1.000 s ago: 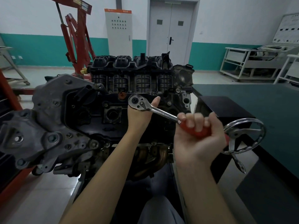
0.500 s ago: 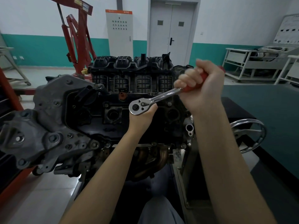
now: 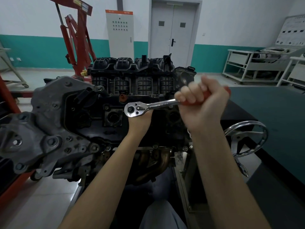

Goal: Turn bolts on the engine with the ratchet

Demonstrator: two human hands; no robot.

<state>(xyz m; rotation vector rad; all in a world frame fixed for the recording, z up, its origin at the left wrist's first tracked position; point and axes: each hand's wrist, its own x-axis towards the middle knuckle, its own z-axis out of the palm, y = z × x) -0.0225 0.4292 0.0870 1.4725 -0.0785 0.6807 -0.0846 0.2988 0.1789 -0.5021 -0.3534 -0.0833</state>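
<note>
at the upper left of the frame a red engine crane (image 3: 77, 38) stands on the tiled floor, with a grey electrical cabinet (image 3: 119, 33) against the wall just to its right. below them, across the left and centre of the frame, sits a dark engine (image 3: 102, 113), its grey timing cover (image 3: 41, 123) turned toward the lower left and its black intake manifold (image 3: 132, 66) along the top. in the centre the left hand (image 3: 140, 122) is raised under the head of a ratchet wrench (image 3: 148, 107), which hides its fingers; they seem wrapped round something beneath the head, though what cannot be told. the wrench lies over the middle of the engine, its chrome head to the left and its shaft running up to the right. the right hand (image 3: 202, 103), slightly blurred, is clenched round the wrench's red handle at centre right. at the right a chrome handwheel (image 3: 247, 139) stands beside a dark green bench (image 3: 277, 109), and white metal racks (image 3: 252, 65) line the far wall in the upper right.
</note>
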